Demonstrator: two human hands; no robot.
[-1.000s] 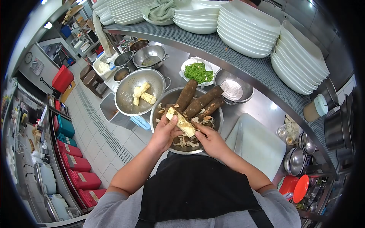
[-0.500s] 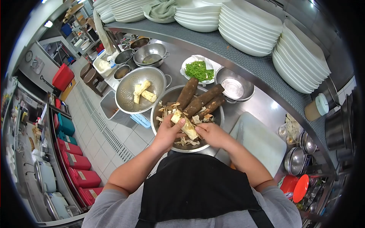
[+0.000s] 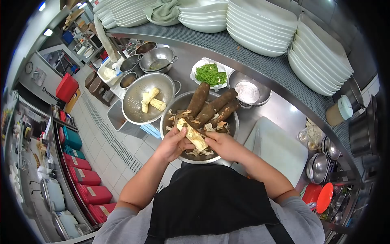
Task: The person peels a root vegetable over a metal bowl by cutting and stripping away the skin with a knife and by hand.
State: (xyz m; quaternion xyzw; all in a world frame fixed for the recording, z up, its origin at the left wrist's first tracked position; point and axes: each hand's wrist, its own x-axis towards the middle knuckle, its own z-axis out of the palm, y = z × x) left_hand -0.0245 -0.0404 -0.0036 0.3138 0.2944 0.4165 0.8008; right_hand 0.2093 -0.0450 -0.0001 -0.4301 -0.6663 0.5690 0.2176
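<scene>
A pale yellow, partly peeled root vegetable [image 3: 193,137] with brown patches lies slantwise between my hands. My left hand [image 3: 174,144] is closed round its upper left side, thumb on top. At its lower right, my right hand [image 3: 222,144] is closed with fingers against it; whether a small tool is in those fingers I cannot make out. Beneath both hands is a steel bowl [image 3: 163,122] holding several unpeeled brown roots [image 3: 212,109] and loose peelings [image 3: 199,152]. Left of it, a perforated colander [image 3: 132,91] contains peeled pale pieces [image 3: 150,99].
A plate of cut green vegetables [image 3: 210,75] and a steel pot [image 3: 248,90] stand behind the bowl. A white cutting board [image 3: 278,152] lies to the right. Overhead, a shelf [image 3: 243,53] carries stacked white dishes [image 3: 260,24]. A grey bin [image 3: 126,126] stands below the colander.
The root has turned slightly in my hands and its brown-patched side shows more. Both hands stay over the bowl. The whole view has shifted a little.
</scene>
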